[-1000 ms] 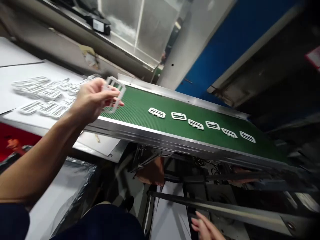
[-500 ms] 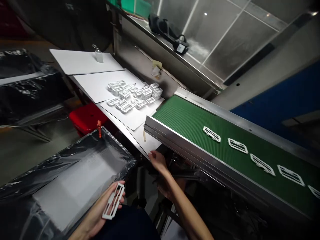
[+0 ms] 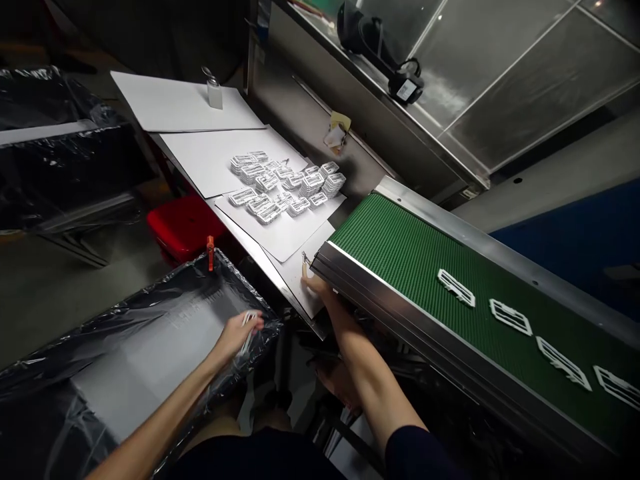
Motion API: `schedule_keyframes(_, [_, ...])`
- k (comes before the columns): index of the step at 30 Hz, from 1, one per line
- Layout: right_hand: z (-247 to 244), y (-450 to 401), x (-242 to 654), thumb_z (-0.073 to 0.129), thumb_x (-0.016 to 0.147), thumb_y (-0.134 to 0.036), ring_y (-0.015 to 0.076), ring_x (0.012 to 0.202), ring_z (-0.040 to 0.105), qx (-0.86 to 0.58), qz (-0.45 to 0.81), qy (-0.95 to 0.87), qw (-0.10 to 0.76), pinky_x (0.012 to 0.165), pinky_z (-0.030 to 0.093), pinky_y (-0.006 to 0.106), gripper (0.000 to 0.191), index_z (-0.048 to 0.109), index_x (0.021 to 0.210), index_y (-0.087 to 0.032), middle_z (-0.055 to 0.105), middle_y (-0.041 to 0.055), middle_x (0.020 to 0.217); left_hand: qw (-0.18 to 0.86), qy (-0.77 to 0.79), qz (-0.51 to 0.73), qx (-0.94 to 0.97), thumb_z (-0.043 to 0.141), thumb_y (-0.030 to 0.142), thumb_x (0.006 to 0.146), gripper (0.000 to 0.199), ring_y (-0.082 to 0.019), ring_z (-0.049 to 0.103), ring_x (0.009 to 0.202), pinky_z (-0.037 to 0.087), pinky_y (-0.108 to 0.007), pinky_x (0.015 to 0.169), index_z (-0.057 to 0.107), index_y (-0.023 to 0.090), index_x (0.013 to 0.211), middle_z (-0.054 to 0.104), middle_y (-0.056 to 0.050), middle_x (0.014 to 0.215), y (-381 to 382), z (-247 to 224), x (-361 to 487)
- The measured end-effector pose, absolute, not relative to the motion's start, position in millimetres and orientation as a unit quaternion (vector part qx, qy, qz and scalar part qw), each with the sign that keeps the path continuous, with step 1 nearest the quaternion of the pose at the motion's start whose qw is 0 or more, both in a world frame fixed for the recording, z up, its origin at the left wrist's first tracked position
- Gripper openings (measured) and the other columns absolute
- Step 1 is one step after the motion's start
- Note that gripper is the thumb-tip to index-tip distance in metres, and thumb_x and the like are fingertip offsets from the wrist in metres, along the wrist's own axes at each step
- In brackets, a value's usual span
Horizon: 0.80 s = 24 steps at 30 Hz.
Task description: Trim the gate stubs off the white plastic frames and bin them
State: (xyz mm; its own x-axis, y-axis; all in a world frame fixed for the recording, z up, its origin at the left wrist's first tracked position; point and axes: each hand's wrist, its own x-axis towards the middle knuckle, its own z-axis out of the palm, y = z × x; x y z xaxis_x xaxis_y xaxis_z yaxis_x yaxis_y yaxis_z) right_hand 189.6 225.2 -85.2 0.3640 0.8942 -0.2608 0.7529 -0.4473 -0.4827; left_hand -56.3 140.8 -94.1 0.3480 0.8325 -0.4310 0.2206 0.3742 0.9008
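My left hand is closed on a white slotted frame, over the right end of a bin lined with black plastic. My right hand reaches to the table's near corner, beside the conveyor's end. Its fingers touch or lie next to a small thin item; whether they grip it cannot be made out. Stacks of white frames stand on white sheets. More white frames lie in a row on the green conveyor belt.
A small clear bottle stands on the far sheet. A red stool is behind the bin, whose corner bears an orange clip. A black device rests on the metal ledge. Another plastic-lined bin is at the left.
My left hand has moved up and turned over with the frame. My right hand has reached forward to the small item at the table corner. The view has shifted.
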Motion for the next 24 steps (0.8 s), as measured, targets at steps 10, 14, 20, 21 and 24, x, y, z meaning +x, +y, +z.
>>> schedule_keyframes(10, [-50, 28, 193, 0.060, 0.073, -0.043, 0.0253, 0.097, 0.060, -0.846, 0.304, -0.338, 0.280, 0.082, 0.047, 0.033, 0.045, 0.062, 0.106, -0.013, 0.067, 0.0094, 0.103, 0.702, 0.304, 0.087, 0.638, 0.056, 0.028, 0.071, 0.014, -0.032, 0.040, 0.122, 0.029, -0.045, 0.103, 0.064, 0.017, 0.074, 0.059, -0.013, 0.118, 208, -104, 36])
schedule_keyframes(14, [-54, -86, 165, 0.065, 0.068, -0.051, 0.0269, 0.095, 0.062, -0.814, 0.376, -0.063, 0.439, 0.082, 0.049, 0.035, 0.051, 0.063, 0.103, -0.013, 0.068, 0.0092, 0.094, 0.794, 0.178, -0.014, 0.582, 0.059, 0.033, 0.073, 0.014, -0.024, 0.064, 0.073, 0.051, -0.033, 0.069, 0.067, 0.021, 0.075, 0.069, -0.005, 0.075, 101, -101, 20])
schedule_keyframes(20, [-62, -94, 117, 0.052, 0.074, -0.057, 0.0251, 0.119, 0.049, -0.630, 0.458, 0.149, 0.609, 0.088, 0.049, 0.038, 0.047, 0.060, 0.106, -0.023, 0.057, 0.0066, 0.123, 0.802, 0.270, 0.082, 0.527, 0.036, 0.047, 0.089, 0.038, -0.023, 0.055, 0.104, 0.040, -0.033, 0.091, 0.054, 0.017, 0.104, 0.062, -0.009, 0.108, 55, -93, 54])
schedule_keyframes(21, [-64, -84, 115, 0.048, 0.076, -0.057, 0.0243, 0.118, 0.050, -0.632, 0.447, 0.139, 0.618, 0.087, 0.049, 0.037, 0.047, 0.058, 0.108, -0.024, 0.057, 0.0061, 0.123, 0.801, 0.281, 0.089, 0.522, 0.034, 0.049, 0.089, 0.040, -0.023, 0.055, 0.103, 0.041, -0.032, 0.089, 0.051, 0.017, 0.108, 0.061, -0.010, 0.108, 50, -89, 61])
schedule_keyframes(24, [-69, -64, 116, 0.035, 0.081, -0.059, 0.0229, 0.108, 0.058, -0.697, 0.380, 0.098, 0.600, 0.080, 0.052, 0.032, 0.051, 0.055, 0.108, -0.021, 0.063, 0.0068, 0.112, 0.782, 0.316, 0.095, 0.529, 0.033, 0.051, 0.090, 0.042, -0.023, 0.057, 0.098, 0.042, -0.032, 0.084, 0.043, 0.018, 0.114, 0.061, -0.010, 0.104, 26, -74, 73])
